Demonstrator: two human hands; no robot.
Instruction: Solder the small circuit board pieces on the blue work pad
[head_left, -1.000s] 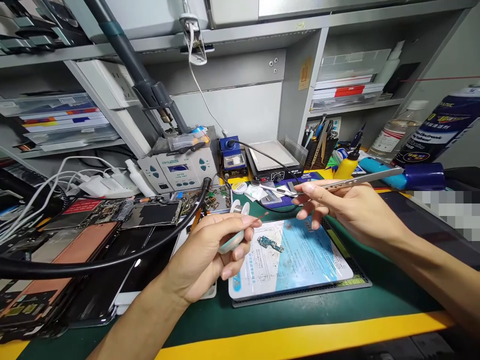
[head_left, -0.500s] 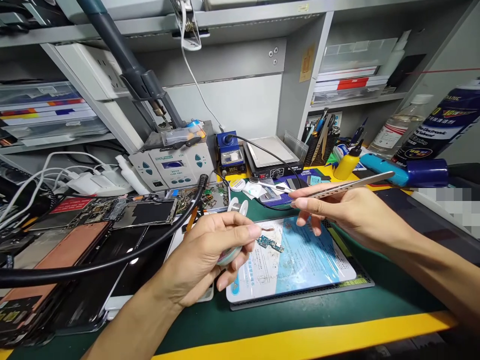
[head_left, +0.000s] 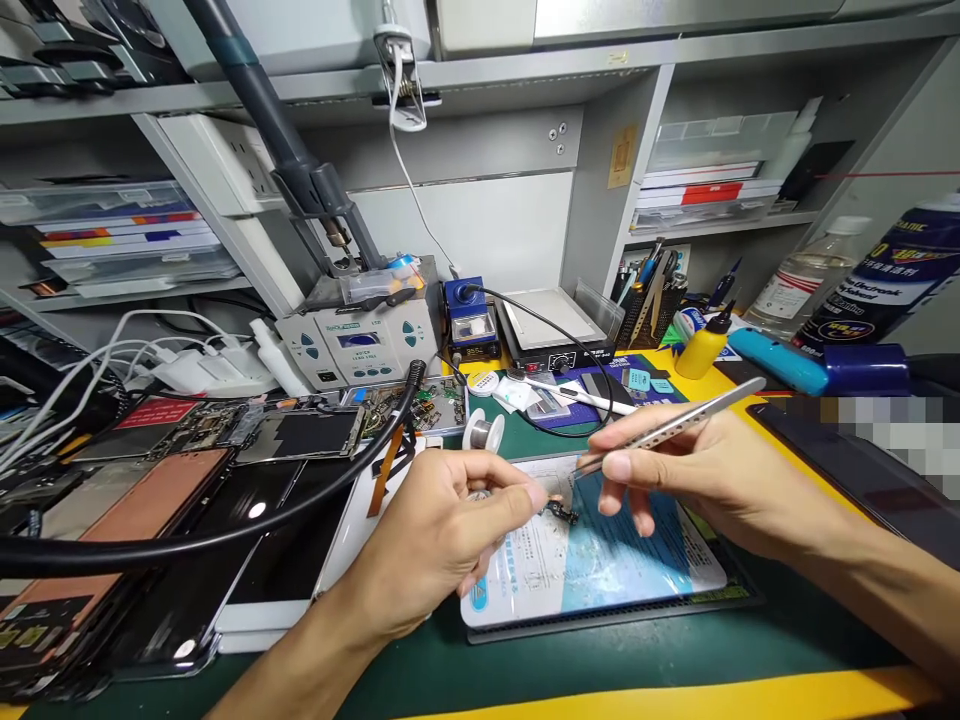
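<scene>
Between the thumb and finger of my left hand (head_left: 457,535) is a small circuit board (head_left: 561,513), showing a dark side with a coppery bit near the fingertips. Part of a pale round thing shows inside that hand, mostly hidden by the fingers. My right hand (head_left: 682,460) grips metal tweezers (head_left: 694,415), whose tips point left, above and just right of the board; I cannot make out anything between them. Beneath both hands lies a blue and white sheet-covered pad (head_left: 637,575) on the green mat (head_left: 600,650).
A spool of solder wire (head_left: 484,434) stands behind my left hand. A black hose (head_left: 300,530) crosses the left side above several phone parts (head_left: 150,515). Behind are a grey rework station (head_left: 360,340), a blue soldering station (head_left: 469,318) and a hot plate (head_left: 551,325). A yellow bottle (head_left: 703,343) stands right.
The circuit board has turned from its blue-green face to a darker side. My right hand has lowered the tweezers, bringing their tips closer to the board. The view has shifted a little.
</scene>
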